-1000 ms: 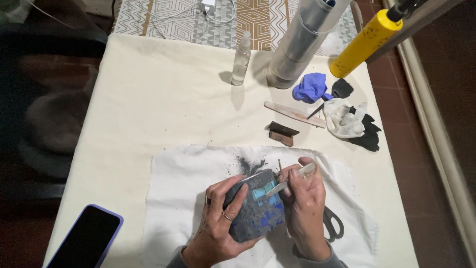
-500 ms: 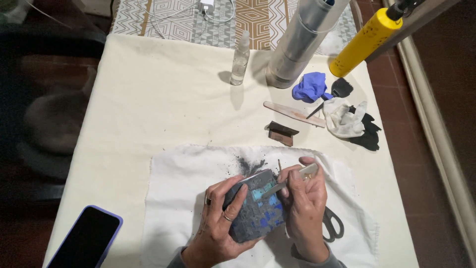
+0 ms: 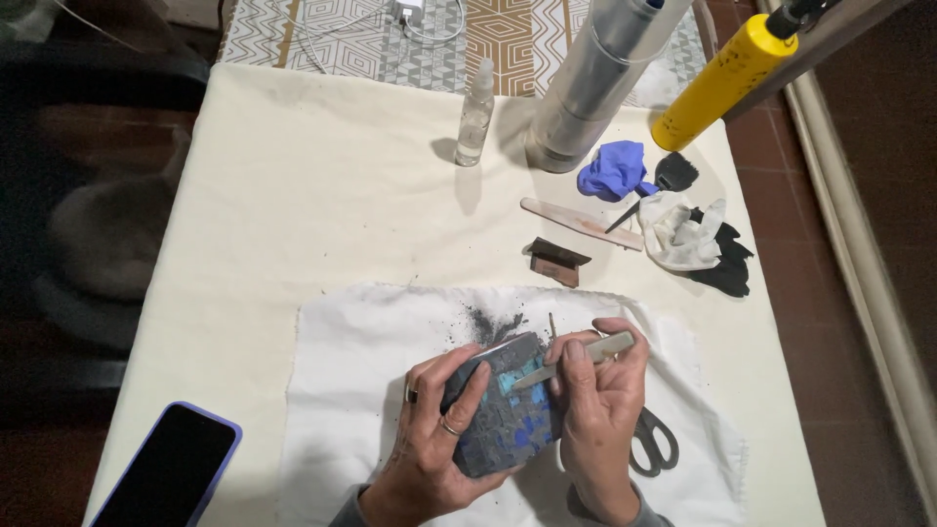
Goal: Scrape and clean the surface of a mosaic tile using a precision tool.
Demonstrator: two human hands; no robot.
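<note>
dark blue-patched block [image 3: 498, 415] sits on white cloth [image 3: 361, 390], near table's front edge. left hand [image 3: 434, 449] wraps block's side, fingers curled tight. right hand [image 3: 595, 410] pinches flat pale scraper [image 3: 576, 359], tip on block's top. block looks stiff, fairly heavy, crumbly at surface; best gripped by sides.

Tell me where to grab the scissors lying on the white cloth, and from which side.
Take the scissors by the two dark finger loops, coming from the right. The loops lie flat and exposed on the white cloth, while the blade end is hidden under the right hand, so only the handle end is free.
</note>
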